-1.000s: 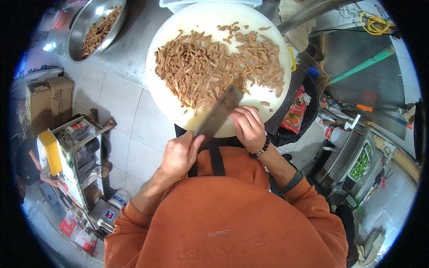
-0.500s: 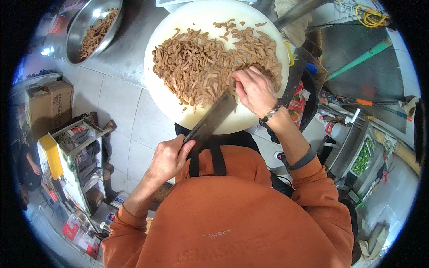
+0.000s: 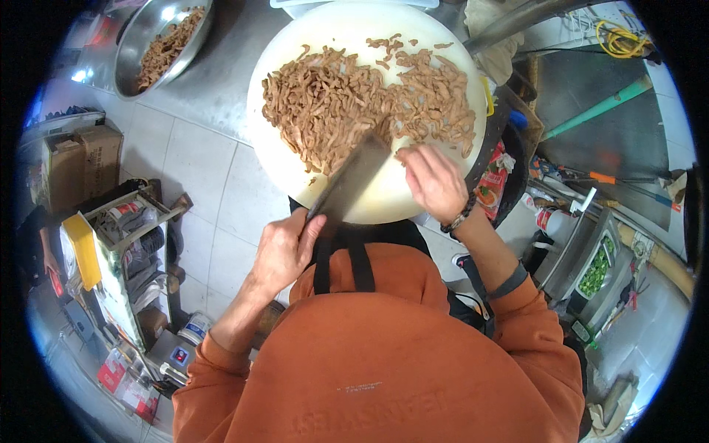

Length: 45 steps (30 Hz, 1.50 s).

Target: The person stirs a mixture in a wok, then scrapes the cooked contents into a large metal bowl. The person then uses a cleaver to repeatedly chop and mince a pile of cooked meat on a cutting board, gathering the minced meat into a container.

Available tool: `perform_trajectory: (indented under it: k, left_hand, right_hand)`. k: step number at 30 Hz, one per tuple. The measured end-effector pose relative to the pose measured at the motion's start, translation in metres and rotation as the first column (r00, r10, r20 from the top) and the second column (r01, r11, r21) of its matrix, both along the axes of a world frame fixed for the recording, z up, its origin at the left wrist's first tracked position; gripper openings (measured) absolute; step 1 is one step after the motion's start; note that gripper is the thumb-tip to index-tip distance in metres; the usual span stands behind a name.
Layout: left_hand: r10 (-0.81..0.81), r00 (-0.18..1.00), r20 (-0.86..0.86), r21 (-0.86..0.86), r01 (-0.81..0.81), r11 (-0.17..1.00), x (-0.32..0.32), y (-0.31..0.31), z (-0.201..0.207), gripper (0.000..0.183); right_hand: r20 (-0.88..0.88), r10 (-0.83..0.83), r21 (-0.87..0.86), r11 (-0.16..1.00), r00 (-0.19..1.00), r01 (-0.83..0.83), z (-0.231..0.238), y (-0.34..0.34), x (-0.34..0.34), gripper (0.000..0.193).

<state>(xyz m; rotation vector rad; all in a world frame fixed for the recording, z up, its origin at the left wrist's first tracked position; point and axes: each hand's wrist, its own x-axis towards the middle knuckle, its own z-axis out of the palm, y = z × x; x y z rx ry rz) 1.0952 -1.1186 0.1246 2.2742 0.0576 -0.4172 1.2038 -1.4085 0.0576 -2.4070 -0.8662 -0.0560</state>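
Cleaver (image 3: 353, 181) clamped in our left hand (image 3: 284, 247), blade laid across the round white cutting board (image 3: 295, 170) on the bench (image 3: 199, 81), edge against the heap of brown meat strips (image 3: 347, 111). Right hand (image 3: 436, 181) open, fingers spread beside the blade: we judge a slip could nick them. Strips near the rim may spill. Steel bowl (image 3: 159, 44) of strips stands well apart; cluttered shelf rack (image 3: 122, 251) below left.
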Motion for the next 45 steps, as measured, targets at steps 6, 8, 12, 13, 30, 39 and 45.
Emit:
perform_trajectory:
  k: [6, 8, 12, 13, 30, 39, 45]
  left_hand:
    - [-0.078, 0.992, 0.094, 0.096, 0.069, 0.993, 0.004, -0.003, 0.006, 0.033]
    - [-0.126, 0.984, 0.128, 0.128, 0.109, 0.986, 0.003, -0.006, 0.01, 0.032]
    - [-0.127, 0.989, 0.07, 0.143, 0.116, 0.983, -0.002, -0.013, 0.019, 0.031]
    - [-0.144, 0.986, 0.083, 0.152, 0.13, 0.98, -0.003, -0.014, 0.021, 0.031]
    - [-0.052, 0.985, 0.164, 0.093, 0.037, 0.995, 0.009, -0.028, 0.002, 0.031]
    - [-0.033, 0.999, 0.03, 0.034, 0.032, 0.999, 0.016, -0.018, -0.005, 0.038]
    - [0.05, 0.999, 0.013, 0.031, -0.05, 0.998, 0.015, -0.014, 0.009, 0.037]
  right_hand:
    - [0.104, 0.126, 0.109, 0.985, 0.987, -0.137, -0.015, 0.014, -0.026, 0.035]
    - [0.11, 0.057, 0.181, 0.981, 0.992, -0.076, -0.018, 0.015, -0.03, 0.037]
    - [0.098, -0.051, 0.212, 0.977, 0.994, 0.029, -0.024, 0.019, -0.04, 0.038]
    - [0.11, -0.059, 0.211, 0.977, 0.992, 0.035, -0.026, 0.02, -0.042, 0.038]
    - [0.139, -0.221, 0.208, 0.959, 0.965, 0.19, -0.005, 0.006, -0.044, 0.026]
    - [0.009, -0.35, 0.197, 0.919, 0.937, 0.341, -0.013, -0.008, -0.03, 0.021]
    - [-0.104, -0.212, 0.401, 0.885, 0.972, 0.236, -0.012, 0.004, -0.027, 0.03]
